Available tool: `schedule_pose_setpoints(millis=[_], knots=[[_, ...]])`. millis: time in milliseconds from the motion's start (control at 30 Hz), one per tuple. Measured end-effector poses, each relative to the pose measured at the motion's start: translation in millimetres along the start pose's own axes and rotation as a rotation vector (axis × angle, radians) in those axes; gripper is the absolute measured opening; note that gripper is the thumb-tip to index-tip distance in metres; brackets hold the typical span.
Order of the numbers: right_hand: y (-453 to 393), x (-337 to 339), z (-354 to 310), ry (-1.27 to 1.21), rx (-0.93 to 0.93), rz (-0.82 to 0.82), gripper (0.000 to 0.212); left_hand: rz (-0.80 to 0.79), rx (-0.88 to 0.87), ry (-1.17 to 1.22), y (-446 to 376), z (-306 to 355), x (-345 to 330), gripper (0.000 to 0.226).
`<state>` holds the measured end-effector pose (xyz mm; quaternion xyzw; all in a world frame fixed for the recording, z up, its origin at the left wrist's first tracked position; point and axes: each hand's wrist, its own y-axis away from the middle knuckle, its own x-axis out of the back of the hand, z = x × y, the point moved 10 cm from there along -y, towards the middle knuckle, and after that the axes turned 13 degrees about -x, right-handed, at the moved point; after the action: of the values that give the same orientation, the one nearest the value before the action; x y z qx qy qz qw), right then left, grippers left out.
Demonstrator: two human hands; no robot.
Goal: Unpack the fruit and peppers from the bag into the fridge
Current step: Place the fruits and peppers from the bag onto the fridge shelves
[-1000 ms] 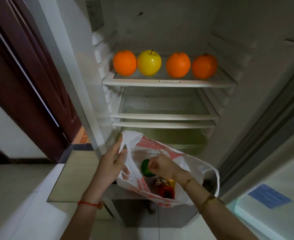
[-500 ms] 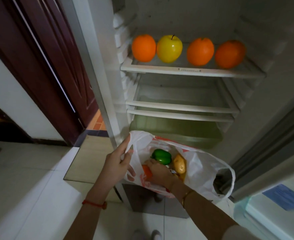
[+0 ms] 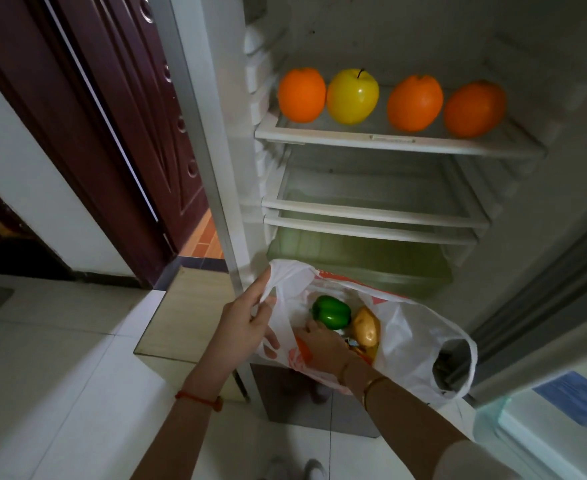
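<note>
Bag (image 3: 406, 344) mouth is pinched open by left hand (image 3: 247, 323) so right hand (image 3: 323, 344), fingers spread, reaches near green pepper (image 3: 331, 310).

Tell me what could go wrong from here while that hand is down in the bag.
1. Only the left hand pinches one handle of the plastic bag; the other handle hangs loose, so the mouth could sag and spill.
2. The right hand reaches under the green pepper, which may nudge the potato beside it.
3. The top shelf already holds three oranges and a yellow apple, leaving little room.
</note>
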<state>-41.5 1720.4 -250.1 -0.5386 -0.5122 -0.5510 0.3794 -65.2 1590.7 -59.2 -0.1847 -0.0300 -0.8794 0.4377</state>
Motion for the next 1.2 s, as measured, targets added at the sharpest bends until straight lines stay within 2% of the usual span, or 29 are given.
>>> schedule_pose_setpoints(millis=[133, 233, 333, 400, 533, 700, 867, 1033, 1100, 1200], knots=[[3, 10, 17, -0.104, -0.085, -0.033, 0.076, -0.025, -0.013, 0.036, -7, 6, -7, 0.054], [13, 50, 37, -0.527, -0.163, -0.043, 0.083, -0.052, -0.049, 0.049, -14, 13, -12, 0.055], [31, 103, 60, -0.976, -0.193, 0.056, 0.068, -0.087, -0.080, 0.046, -22, 20, -21, 0.057], [43, 131, 75, -1.182, -0.224, 0.098, 0.064, -0.102, -0.093, 0.070, -28, 24, -27, 0.058], [66, 191, 91, -1.342, -0.177, 0.239, 0.067, -0.111, -0.104, 0.086, -42, 29, -37, 0.061], [93, 255, 110, -1.428, -0.159, 0.436, 0.071, -0.137, -0.097, 0.097, -56, 33, -51, 0.060], [120, 322, 141, -1.402, -0.174, 0.748, 0.068, -0.138, -0.100, 0.094, -65, 38, -61, 0.060], [140, 399, 180, -1.171, -0.244, 1.029, 0.061, -0.141, -0.080, 0.103, -69, 37, -65, 0.061], [136, 421, 194, -1.041, -0.302, 1.046, 0.068, -0.138, -0.075, 0.106, -72, 36, -65, 0.061], [121, 433, 206, -0.885, -0.380, 0.961, 0.077, -0.138, -0.080, 0.109, -76, 35, -67, 0.061]])
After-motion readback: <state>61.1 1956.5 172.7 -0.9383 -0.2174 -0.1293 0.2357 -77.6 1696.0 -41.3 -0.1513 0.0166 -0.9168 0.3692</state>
